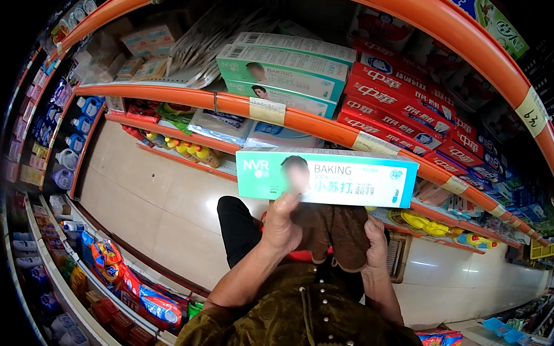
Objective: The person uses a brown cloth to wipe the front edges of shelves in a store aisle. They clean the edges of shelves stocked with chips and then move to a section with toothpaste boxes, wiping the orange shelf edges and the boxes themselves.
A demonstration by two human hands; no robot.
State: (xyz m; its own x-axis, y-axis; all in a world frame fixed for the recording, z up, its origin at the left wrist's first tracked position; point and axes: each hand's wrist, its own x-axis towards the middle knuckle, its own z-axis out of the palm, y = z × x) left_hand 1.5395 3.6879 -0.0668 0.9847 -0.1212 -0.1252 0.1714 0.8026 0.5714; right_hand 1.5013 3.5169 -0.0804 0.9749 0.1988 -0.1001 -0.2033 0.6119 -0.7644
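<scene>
Left hand: thumb on the teal carton, other fingers hidden, apparently gripping; this off-centre hold could let it tip.
Teal carton: centre of frame; its top edge might knock the orange rail.
Right hand: fingers curled at brown cloth, grip unclear.
Counts: shelved teal boxes, upper centre, two fronts showing; hands, two; held carton, one; cloth, one; red boxes, upper right, several, overlapping.

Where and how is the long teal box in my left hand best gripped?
Probably grip the teal box by its free right end, from the right, thumb in front, fingers behind: it stretches left to right, and your left hand holds its lower edge left of centre. Your right hand holds the brown cloth.
</scene>
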